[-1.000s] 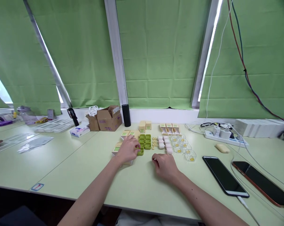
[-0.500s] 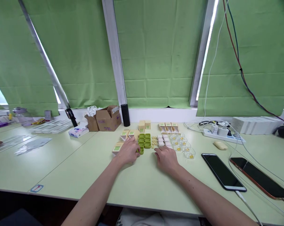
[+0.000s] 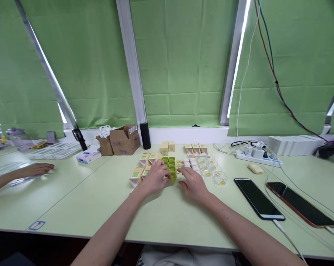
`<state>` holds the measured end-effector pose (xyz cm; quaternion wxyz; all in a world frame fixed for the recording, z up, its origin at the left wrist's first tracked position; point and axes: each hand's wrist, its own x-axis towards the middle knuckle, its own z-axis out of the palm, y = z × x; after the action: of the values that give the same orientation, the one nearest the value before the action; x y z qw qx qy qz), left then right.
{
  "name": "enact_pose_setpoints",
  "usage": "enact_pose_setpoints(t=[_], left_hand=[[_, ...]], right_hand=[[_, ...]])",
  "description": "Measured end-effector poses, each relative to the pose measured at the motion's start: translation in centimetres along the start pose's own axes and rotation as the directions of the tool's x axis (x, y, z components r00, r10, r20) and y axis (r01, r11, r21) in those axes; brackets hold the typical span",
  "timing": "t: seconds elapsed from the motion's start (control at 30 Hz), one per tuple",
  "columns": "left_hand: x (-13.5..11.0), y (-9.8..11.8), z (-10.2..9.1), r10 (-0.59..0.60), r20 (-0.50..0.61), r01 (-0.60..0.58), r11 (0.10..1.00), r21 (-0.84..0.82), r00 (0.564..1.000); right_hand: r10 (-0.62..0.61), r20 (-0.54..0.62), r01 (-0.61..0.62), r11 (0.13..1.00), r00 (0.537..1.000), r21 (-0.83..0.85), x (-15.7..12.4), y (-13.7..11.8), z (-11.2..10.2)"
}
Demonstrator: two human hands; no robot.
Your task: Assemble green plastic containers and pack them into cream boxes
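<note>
My left hand is at the front of two rows of small green square cups. Its fingers are curled, with thumb and fingertips against a front cup; the palm side is hidden. Just right of the cups, my right hand has thumb and fingers apart, fingertips by the small yellow pieces. Behind it lie pale pink-white blocks and clear cups with yellow centres. Several beige cartons with green labels stand left of and partly behind my left hand.
Beige cartons stand at the back. Two phones with cables lie at right, near a power strip. A cardboard box and black cylinder are at back left. Another person's hand rests over clear packs.
My left hand has shifted slightly right, and a carton behind it now shows. My right hand's thumb and fingers have spread. Another person's hand has come in at the left.
</note>
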<state>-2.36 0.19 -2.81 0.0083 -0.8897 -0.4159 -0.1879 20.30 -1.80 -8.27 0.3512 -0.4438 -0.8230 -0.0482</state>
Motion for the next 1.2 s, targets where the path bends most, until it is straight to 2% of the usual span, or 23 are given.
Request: enact_pose_setpoints(t=[0.17,0.27,0.43,0.53,0.67,0.77,0.83,0.93,1.13,1.2], left_hand=[[1.2,0.8,-0.2,0.008,0.01,-0.006,0.975,-0.223,1.0],[2.3,0.9,-0.3,0.014,0.008,-0.01,0.931,-0.364,1.0],[4.3,0.9,-0.1,-0.006,-0.083,-0.038,0.859,-0.51,0.997],[5.0,1.4,0.4,-0.064,-0.182,-0.049,0.83,-0.555,0.981],[4.7,2.2,1.7,-0.107,-0.278,-0.094,0.777,-0.622,0.955],[4.0,2.3,3.0,-0.076,-0.316,-0.127,0.809,-0.573,0.946],[3.8,2.3,3.7,-0.043,-0.328,-0.14,0.845,-0.515,0.944],[3.6,2.1,4.1,-0.035,-0.337,-0.135,0.874,-0.467,0.941],[3.5,1.8,4.2,-0.168,-0.291,-0.018,0.84,-0.543,0.942],[3.5,1.9,4.3,-0.201,-0.282,0.005,0.822,-0.57,0.938]], right_hand=[[-0.138,-0.068,0.149,0.966,0.988,0.21,-0.1,1.2,0.6],[-0.119,-0.136,0.153,0.946,0.984,0.284,0.0,1.8,0.7],[-0.012,-0.216,0.109,0.89,0.976,0.442,0.6,2.6,-0.1],[0.144,-0.239,0.015,0.828,0.96,0.56,0.9,3.2,-0.5],[0.339,-0.151,-0.122,0.664,0.928,0.738,1.3,3.7,-0.7],[0.368,-0.076,-0.151,0.55,0.927,0.821,1.6,3.7,-0.7],[0.37,-0.043,-0.162,0.505,0.928,0.847,1.7,3.4,-0.6],[0.373,-0.007,-0.187,0.482,0.928,0.856,1.6,3.0,-0.8],[0.34,-0.008,-0.19,0.545,0.941,0.817,1.4,2.6,-1.3],[0.347,-0.01,-0.19,0.539,0.938,0.82,1.4,2.5,-1.3]])
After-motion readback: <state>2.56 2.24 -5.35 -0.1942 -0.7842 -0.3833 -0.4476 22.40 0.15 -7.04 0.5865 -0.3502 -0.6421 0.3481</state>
